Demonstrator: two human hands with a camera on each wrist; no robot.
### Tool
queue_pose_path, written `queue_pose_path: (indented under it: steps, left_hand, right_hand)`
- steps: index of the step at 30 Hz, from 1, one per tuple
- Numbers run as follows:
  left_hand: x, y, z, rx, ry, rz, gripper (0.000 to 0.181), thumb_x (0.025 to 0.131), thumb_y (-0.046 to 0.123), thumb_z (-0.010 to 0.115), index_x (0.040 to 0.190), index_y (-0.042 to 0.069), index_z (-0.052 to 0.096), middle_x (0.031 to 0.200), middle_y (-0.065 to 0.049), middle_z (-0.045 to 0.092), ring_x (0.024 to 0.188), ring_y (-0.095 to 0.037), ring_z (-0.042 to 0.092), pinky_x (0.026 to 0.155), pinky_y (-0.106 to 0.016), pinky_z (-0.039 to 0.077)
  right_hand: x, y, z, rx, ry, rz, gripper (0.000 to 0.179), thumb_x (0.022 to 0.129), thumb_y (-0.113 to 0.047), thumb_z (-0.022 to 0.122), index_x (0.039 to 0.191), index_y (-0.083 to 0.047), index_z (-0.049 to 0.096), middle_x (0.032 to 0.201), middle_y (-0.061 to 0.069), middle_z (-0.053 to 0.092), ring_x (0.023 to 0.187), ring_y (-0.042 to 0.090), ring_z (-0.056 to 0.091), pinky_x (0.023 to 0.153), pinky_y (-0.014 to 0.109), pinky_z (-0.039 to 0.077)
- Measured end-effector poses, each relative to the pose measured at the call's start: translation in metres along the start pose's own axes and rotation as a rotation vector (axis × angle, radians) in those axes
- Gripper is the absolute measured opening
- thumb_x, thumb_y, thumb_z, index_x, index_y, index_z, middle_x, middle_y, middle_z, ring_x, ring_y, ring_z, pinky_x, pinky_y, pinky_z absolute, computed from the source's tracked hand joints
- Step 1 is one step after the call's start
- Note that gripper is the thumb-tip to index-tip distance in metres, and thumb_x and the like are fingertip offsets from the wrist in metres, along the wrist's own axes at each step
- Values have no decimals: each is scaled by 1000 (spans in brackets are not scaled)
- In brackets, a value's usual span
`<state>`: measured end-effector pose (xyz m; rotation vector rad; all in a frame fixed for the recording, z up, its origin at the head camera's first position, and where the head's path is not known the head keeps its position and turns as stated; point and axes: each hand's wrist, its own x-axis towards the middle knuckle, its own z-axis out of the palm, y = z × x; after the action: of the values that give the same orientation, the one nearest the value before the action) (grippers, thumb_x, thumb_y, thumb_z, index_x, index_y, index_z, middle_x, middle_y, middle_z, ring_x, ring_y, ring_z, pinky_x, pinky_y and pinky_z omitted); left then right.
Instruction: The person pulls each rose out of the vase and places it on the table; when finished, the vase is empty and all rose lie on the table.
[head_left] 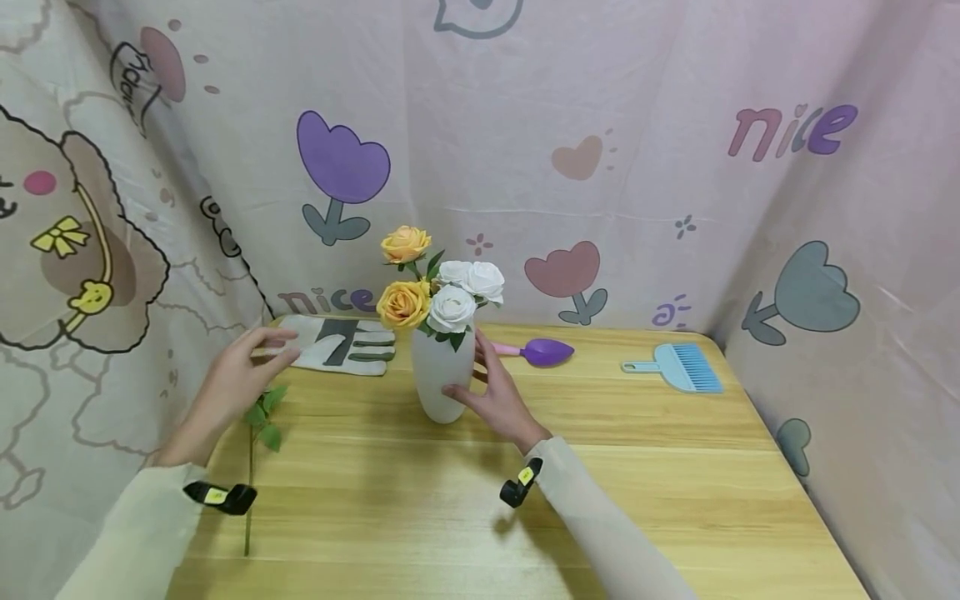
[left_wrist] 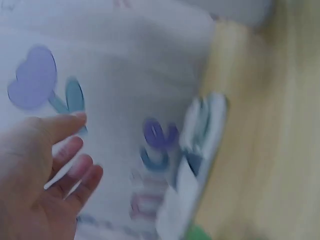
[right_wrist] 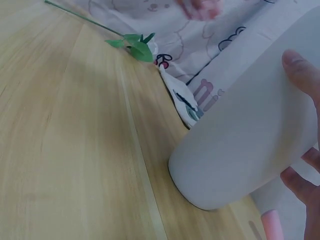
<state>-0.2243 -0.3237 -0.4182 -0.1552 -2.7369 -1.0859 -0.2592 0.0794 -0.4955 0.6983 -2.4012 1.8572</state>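
A white vase [head_left: 441, 383] stands upright with yellow roses [head_left: 405, 305] and white roses [head_left: 452, 309] in it. My right hand [head_left: 501, 398] grips its right side, thumb in front and fingers around the far side; the right wrist view shows thumb and fingers on the vase wall [right_wrist: 240, 130]. My left hand [head_left: 238, 371] is raised at the left, fingers apart and holding nothing. Below it lies a long green flower stem [head_left: 250, 492] with leaves [right_wrist: 139, 49]; its bloom is mostly hidden. The left wrist view, somewhat blurred, shows the same bare left hand [left_wrist: 50, 170].
Grey-and-white gloves [head_left: 337, 344] lie at the back left of the wooden table [head_left: 420, 517]. Behind the vase is a purple trowel [head_left: 547, 352] with a pink handle. A light blue brush [head_left: 678, 368] lies at the back right. Patterned curtains [head_left: 480, 125] enclose the table.
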Motion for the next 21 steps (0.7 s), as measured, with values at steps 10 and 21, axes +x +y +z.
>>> queue_pose_path:
  steps: [10, 21]
  left_hand:
    - [43, 87, 26, -263, -42, 188, 39, 110, 32, 68, 144, 12, 66, 151, -11, 64, 128, -18, 66, 100, -18, 56]
    - [68, 131, 51, -506, -162, 324, 38, 111, 10, 63, 149, 3, 61, 152, -14, 63, 140, -22, 60, 109, -20, 54]
  right_hand:
    - [0, -2, 0, -5, 1, 15, 105, 97, -28, 87, 172, -47, 16, 175, -3, 37, 157, 36, 45, 123, 62, 48]
    - [0, 0, -1, -8, 2, 7, 106, 96, -28, 87, 173, -44, 16, 175, -2, 37, 157, 37, 45, 122, 62, 48]
